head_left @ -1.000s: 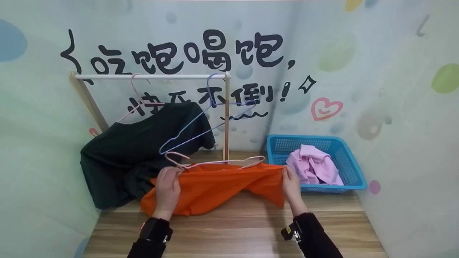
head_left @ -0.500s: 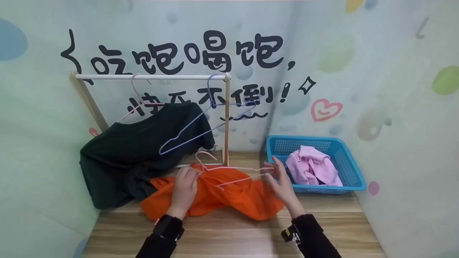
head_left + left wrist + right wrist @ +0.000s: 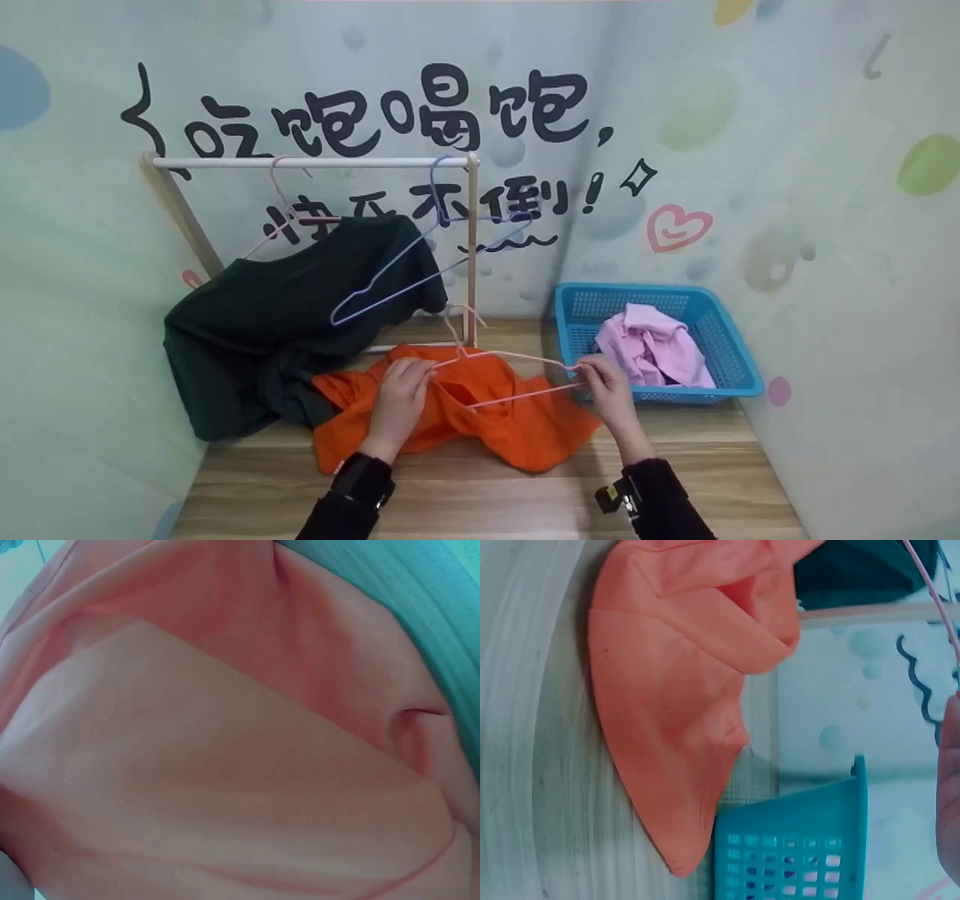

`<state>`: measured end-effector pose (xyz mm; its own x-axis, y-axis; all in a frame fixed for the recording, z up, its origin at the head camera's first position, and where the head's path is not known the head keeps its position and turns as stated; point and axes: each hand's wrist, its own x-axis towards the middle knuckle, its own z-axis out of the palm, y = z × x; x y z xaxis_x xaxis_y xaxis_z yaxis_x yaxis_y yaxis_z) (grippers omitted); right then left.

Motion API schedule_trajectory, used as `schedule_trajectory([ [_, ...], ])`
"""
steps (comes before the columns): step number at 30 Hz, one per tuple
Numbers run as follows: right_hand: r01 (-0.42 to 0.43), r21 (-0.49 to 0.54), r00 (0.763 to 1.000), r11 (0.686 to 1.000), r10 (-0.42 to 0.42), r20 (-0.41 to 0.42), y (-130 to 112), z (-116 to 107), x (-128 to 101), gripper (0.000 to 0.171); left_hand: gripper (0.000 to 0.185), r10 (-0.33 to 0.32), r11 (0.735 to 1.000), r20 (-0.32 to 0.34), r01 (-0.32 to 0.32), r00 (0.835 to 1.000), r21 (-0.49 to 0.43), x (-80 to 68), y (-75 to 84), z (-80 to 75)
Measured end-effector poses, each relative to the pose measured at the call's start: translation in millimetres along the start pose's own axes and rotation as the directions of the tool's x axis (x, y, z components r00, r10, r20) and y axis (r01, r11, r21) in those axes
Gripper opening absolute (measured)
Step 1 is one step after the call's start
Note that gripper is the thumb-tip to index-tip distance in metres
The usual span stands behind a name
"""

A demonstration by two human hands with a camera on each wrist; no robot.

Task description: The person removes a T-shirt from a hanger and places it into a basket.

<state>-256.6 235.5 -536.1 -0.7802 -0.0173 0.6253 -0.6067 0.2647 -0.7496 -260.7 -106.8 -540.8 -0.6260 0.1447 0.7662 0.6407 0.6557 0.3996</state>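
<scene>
A pink clothes hanger point(image 3: 517, 355) is held over a crumpled orange shirt point(image 3: 540, 435) on the table, its left arm running to the shirt. My left hand point(image 3: 401, 405) grips the hanger's left arm near the neck, with orange fabric against the fingers; the fingertips are partly hidden. Orange cloth point(image 3: 225, 727) fills most of the left wrist view, and that hand is not visible there. My right hand point(image 3: 611, 390) pinches the hanger's bare right end. In the right wrist view only an edge of the right hand point(image 3: 949, 795) shows, below the pink hanger wire point(image 3: 928, 585).
A rack with a white rail point(image 3: 360, 163) stands behind, bearing a dark green shirt point(image 3: 315, 300) on a pink hanger and a bare blue hanger point(image 3: 405, 292). At right, a blue basket point(image 3: 724, 330) holds pink cloth point(image 3: 652, 345). Printed fabric walls surround the wooden table point(image 3: 480, 502).
My right hand has let go of the shirt's right side and taken the hanger's right end. That end has come out of the shirt. My left hand has moved right with the hanger.
</scene>
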Motion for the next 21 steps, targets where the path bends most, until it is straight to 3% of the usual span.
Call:
schedule_trajectory([
  [3, -0.034, 0.089, 0.998, 0.995, 0.038, -0.044, 5.2, -15.1, -0.1, 0.011, 0.025, -0.02, 1.0, -0.016, 0.02, 1.0, -0.024, -3.7, -4.8, -2.3],
  [13, -0.046, 0.082, 0.99, 0.996, 0.056, -0.127, 5.2, -57.4, 0.3, 0.012, 0.029, -0.046, 0.999, -0.052, 0.045, 0.998, -0.027, -16.8, -13.2, -0.3],
  [16, -0.047, 0.088, 0.987, 0.995, 0.06, -0.147, 5.5, -65.2, -2.1, 0.013, 0.026, -0.107, 0.994, -0.074, 0.106, 0.991, -0.02, -20.1, -13.5, 2.9],
  [21, -0.069, 0.099, 0.981, 0.993, 0.086, -0.171, 7.2, -74.6, -6.7, 0.012, 0.022, -0.238, 0.971, -0.084, 0.237, 0.968, -0.028, -23.9, -12.9, 7.0],
])
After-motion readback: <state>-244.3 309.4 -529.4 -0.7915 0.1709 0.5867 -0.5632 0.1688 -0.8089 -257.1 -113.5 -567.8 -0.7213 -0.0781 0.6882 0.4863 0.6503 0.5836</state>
